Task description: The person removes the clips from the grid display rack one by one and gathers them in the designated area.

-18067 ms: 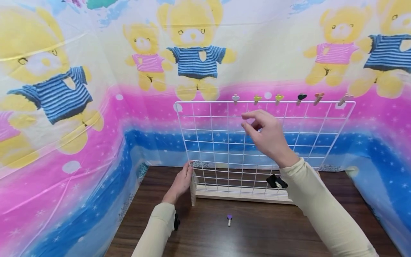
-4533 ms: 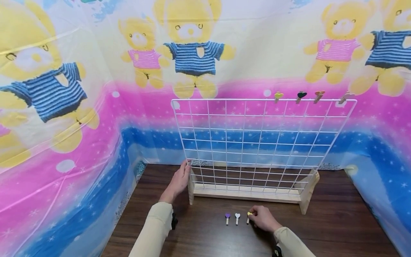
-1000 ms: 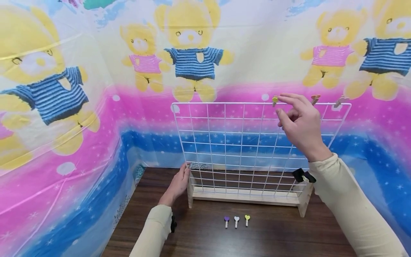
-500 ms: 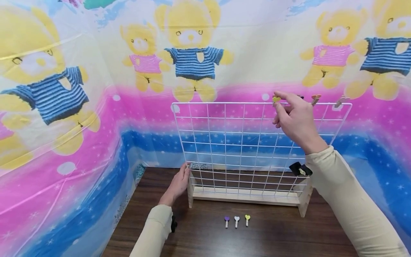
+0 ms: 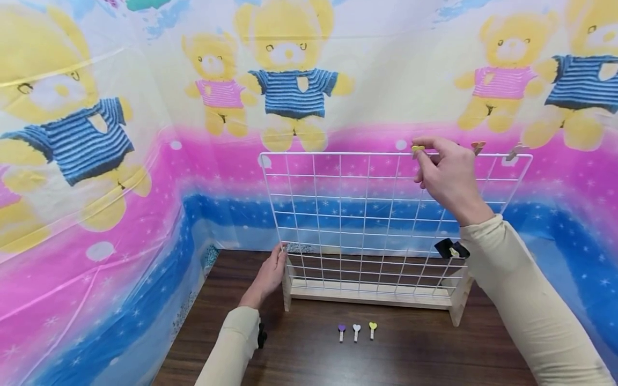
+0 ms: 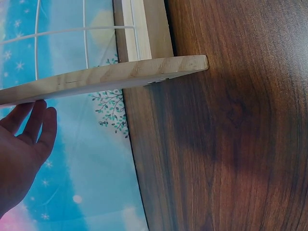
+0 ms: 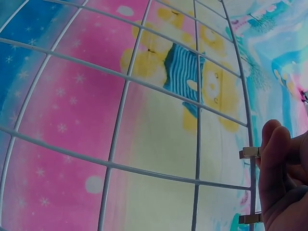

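Table (image 5: 483,348) dark wood, teddy-bear curtain (image 5: 145,161) behind; right hand (image 5: 449,174) grip pinching yellow clip (image 5: 417,150); left hand (image 5: 267,276) flat.

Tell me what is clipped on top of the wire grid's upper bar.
On the wire grid, the right hand pinches a yellow heart clip at the top bar. Two more clips sit farther right. The hand covers the bar between them, so anything there is hidden.
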`<state>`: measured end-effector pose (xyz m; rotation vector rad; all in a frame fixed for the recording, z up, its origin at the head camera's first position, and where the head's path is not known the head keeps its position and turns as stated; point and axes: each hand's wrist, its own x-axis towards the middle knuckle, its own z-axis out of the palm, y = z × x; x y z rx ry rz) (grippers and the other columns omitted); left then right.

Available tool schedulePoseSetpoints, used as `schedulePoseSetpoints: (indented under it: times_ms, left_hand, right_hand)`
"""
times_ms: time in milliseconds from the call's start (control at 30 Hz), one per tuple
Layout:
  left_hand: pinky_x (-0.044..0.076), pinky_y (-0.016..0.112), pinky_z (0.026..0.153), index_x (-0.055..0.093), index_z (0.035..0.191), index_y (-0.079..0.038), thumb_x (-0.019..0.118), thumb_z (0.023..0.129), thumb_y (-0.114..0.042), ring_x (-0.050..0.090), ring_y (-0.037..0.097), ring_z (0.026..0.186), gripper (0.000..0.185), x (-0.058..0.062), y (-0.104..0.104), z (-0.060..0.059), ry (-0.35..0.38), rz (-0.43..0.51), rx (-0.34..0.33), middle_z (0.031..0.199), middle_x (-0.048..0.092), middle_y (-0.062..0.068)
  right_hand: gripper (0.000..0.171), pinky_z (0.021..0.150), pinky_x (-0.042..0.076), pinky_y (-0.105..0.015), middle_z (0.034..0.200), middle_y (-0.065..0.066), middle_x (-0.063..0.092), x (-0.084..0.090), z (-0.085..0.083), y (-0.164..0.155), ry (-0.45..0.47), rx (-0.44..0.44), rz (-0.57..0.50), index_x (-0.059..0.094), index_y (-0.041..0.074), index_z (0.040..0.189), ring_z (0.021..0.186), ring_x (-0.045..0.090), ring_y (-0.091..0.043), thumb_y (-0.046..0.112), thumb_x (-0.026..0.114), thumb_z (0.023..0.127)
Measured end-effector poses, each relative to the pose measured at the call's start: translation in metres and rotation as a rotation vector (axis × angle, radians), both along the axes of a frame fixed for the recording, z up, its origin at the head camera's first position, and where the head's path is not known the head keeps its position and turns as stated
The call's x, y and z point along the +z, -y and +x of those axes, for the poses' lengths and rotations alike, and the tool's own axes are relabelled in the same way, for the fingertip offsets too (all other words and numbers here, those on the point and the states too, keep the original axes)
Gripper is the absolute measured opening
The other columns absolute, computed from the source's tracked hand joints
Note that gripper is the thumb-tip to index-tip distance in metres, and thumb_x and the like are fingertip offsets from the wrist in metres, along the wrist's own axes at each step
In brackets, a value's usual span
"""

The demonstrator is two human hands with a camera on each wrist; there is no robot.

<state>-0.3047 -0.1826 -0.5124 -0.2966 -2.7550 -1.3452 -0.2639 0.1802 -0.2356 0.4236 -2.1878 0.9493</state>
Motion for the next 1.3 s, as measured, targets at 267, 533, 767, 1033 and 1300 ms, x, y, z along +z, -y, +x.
schedulePoseSetpoints:
  times_ms: [267, 533, 767, 1033, 1300]
  left_hand:
    - [0.037, 0.038, 0.066, 0.029, 0.146, -0.016, 0.026, 0.106, -0.034, 0.036, 0.02, 0.062, 0.044, 0.0, 0.0, -0.001, 0.015, 0.007, 0.003, 0.076, 0.038, 0.007]
    - [0.038, 0.041, 0.069, 0.03, 0.146, -0.015, 0.025, 0.105, -0.037, 0.039, 0.021, 0.063, 0.046, -0.003, 0.0, -0.002, 0.016, 0.021, -0.003, 0.075, 0.038, 0.007]
    - [0.037, 0.038, 0.066, 0.03, 0.146, -0.018, 0.026, 0.105, -0.036, 0.036, 0.02, 0.06, 0.045, -0.002, 0.0, -0.002, 0.012, 0.014, 0.003, 0.074, 0.038, 0.007]
    - [0.035, 0.036, 0.056, 0.03, 0.146, -0.017, 0.026, 0.105, -0.036, 0.034, 0.02, 0.058, 0.045, -0.002, -0.001, -0.001, 0.014, 0.032, -0.011, 0.072, 0.038, 0.007]
    - [0.035, 0.036, 0.057, 0.031, 0.144, -0.021, 0.026, 0.106, -0.035, 0.034, 0.02, 0.056, 0.041, -0.002, 0.001, -0.001, 0.003, 0.026, -0.011, 0.072, 0.039, 0.006]
  right_hand:
    - [0.02, 0.039, 0.037, -0.017, 0.063, -0.009, 0.061, -0.002, -0.001, 0.0, -0.092, 0.006, 0.005, 0.07, 0.004, 0.107, 0.045, 0.054, 0.0, 0.015, 0.062, 0.093]
    - [0.018, 0.037, 0.034, -0.019, 0.065, -0.007, 0.063, 0.002, 0.004, 0.003, -0.144, 0.036, -0.036, 0.071, 0.003, 0.105, 0.044, 0.052, -0.002, 0.013, 0.063, 0.092]
    - [0.02, 0.037, 0.036, -0.02, 0.068, -0.007, 0.064, -0.001, 0.013, 0.001, -0.076, 0.043, -0.061, 0.07, 0.002, 0.105, 0.044, 0.055, -0.008, 0.015, 0.062, 0.093]
    - [0.021, 0.034, 0.033, -0.022, 0.061, -0.004, 0.061, -0.024, 0.023, -0.007, -0.044, 0.02, 0.018, 0.069, 0.007, 0.111, 0.046, 0.055, -0.005, 0.017, 0.062, 0.093]
    - [0.023, 0.035, 0.032, -0.024, 0.056, 0.002, 0.057, -0.058, 0.031, -0.01, -0.001, 0.05, 0.09, 0.068, 0.008, 0.114, 0.044, 0.052, -0.006, 0.013, 0.063, 0.092]
